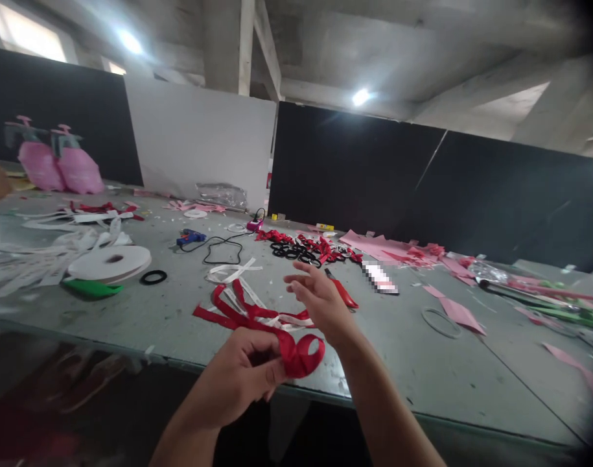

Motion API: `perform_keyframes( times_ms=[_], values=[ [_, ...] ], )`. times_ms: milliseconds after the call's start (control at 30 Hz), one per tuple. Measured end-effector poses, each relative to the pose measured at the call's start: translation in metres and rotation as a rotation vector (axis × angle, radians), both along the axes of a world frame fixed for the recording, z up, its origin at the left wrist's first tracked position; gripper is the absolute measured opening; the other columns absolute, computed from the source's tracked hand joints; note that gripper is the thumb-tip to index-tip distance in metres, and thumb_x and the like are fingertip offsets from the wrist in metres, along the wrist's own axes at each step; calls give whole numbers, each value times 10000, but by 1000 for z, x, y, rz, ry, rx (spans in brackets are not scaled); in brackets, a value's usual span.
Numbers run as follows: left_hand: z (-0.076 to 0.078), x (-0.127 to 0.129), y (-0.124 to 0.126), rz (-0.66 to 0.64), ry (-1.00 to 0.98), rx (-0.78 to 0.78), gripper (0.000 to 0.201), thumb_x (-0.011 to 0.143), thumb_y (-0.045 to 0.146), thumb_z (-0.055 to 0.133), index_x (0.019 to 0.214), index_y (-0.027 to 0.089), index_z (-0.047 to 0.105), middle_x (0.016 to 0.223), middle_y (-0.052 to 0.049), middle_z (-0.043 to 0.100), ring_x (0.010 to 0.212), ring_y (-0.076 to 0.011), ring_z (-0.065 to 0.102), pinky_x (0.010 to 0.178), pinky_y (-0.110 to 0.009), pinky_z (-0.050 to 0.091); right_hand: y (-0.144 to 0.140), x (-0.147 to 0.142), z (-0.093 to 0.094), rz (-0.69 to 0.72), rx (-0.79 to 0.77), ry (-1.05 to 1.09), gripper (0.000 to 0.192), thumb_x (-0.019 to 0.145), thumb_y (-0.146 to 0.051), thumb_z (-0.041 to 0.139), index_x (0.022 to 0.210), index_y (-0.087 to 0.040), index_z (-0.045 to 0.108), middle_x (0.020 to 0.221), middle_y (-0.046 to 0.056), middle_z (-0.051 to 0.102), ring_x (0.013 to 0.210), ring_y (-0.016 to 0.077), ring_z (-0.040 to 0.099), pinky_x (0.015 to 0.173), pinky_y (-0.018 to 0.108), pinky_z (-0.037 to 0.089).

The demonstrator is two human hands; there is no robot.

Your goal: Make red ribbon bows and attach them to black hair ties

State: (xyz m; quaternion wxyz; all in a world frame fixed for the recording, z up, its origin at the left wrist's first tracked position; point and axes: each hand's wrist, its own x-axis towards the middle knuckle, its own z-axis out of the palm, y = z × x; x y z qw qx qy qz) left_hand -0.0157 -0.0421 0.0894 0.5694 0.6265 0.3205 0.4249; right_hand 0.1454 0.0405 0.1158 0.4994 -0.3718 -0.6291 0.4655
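At near table [422,376] edge, your left hand [242,379] pinches looped ribbon [299,353]; right hand [318,301] is spread. Loosening lets the loop unfold.

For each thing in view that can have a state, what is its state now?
left hand: closed, pinching the red ribbon loop.
right hand: open, fingers spread, holding nothing.
red ribbon loop: folded into a loop, held above the table edge.
white tape roll: lying flat.
glue gun: lying on its side, cord attached.
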Motion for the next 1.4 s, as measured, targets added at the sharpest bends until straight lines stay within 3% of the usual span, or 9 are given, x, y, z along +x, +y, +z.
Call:
perform_keyframes(
  times_ms=[100, 200, 333, 500, 600, 733, 1033, 1200, 1400],
  values=[
    [-7, -1, 5, 65, -109, -56, 389, 782, 478, 688, 608, 158, 552, 472, 49, 422, 410, -56, 338, 412, -202, 231, -19, 4, -20, 290, 72, 202, 464, 772, -259, 672, 1228, -251, 585, 1349, 95, 566, 1225, 251, 532, 996, 429, 436],
    [-13, -2, 8, 90, -138, -96, 408, 745, 507, 717, 597, 159, 563, 453, 49, 416, 400, -54, 321, 405, -209, 207, -40, 5, -26, 460, 52, 114, 432, 779, -330, 706, 1199, -259, 637, 1299, 86, 600, 1164, 263, 569, 981, 429, 445],
    [-17, -5, 9, 40, -207, -156, 406, 736, 526, 720, 626, 153, 602, 420, 59, 397, 373, -44, 281, 400, -220, 158, -47, 0, -28, 317, 196, -11, 252, 817, -335, 699, 1051, -242, 708, 1019, 66, 669, 950, 214, 618, 898, 377, 472],
    [-15, -6, 8, 2, -180, -196, 376, 748, 500, 713, 639, 154, 613, 406, 67, 379, 364, -38, 246, 398, -218, 134, -43, -2, -34, 223, 249, -20, 133, 790, -324, 732, 870, -227, 689, 1113, 71, 634, 1035, 217, 600, 920, 362, 458],
    [-9, -6, 8, 105, -47, -123, 351, 761, 496, 699, 713, 150, 663, 467, 49, 428, 405, -54, 314, 403, -203, 188, -44, 0, -39, 226, 217, 56, 173, 830, -372, 694, 891, -210, 687, 934, 61, 684, 925, 203, 622, 874, 353, 476],
    [2, -5, 7, 269, 92, -30, 314, 800, 455, 669, 826, 147, 717, 527, 33, 462, 479, -80, 371, 443, -201, 263, -47, 3, -41, 197, 130, 44, 220, 894, -382, 612, 899, -181, 701, 718, 15, 612, 610, 117, 536, 575, 235, 453],
    [0, -4, 7, 444, 209, 81, 294, 816, 406, 650, 955, 161, 735, 553, 33, 515, 514, -102, 408, 467, -199, 303, -56, 6, -39, 212, -24, 53, 418, 865, -342, 651, 1262, -272, 542, 1009, 38, 609, 642, 82, 512, 537, 192, 423],
    [-4, -4, 8, 436, 233, 96, 271, 833, 395, 629, 954, 173, 726, 542, 52, 482, 495, -90, 383, 455, -188, 287, -52, 7, -40, 131, 97, -55, 218, 900, -375, 608, 1018, -202, 670, 869, 24, 572, 562, 62, 403, 485, 203, 318],
    [-2, -5, 4, 480, 369, 200, 320, 871, 444, 568, 939, 181, 736, 574, 24, 556, 522, -109, 430, 484, -199, 327, -48, -1, -39, -16, 79, -65, 331, 887, -435, 613, 721, -152, 659, 578, -24, 474, 505, 67, 345, 470, 223, 257]
  ],
)
